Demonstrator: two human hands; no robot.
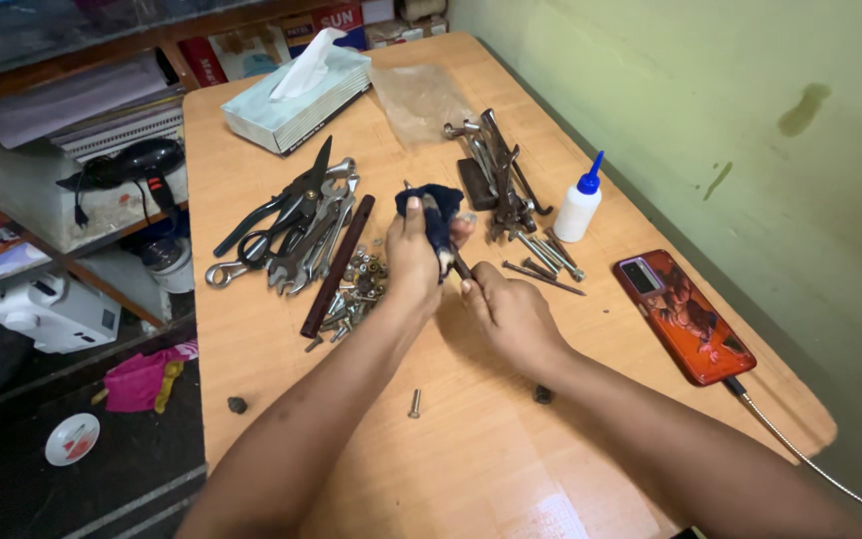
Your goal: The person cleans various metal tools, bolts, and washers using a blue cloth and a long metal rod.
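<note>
Two hands meeting above the middle of the wooden bench (471, 439): left hand (413, 262) closed around a dark blue cloth (438, 212) wrapped over the upper part of a slim dark metal tool (458, 265); right hand (513, 317) pinching its lower end. Long axis slanting from upper left down toward the right hand. Pile of spanners (296, 235) lying left, white glue bottle with blue cap (579, 208) right.
</note>
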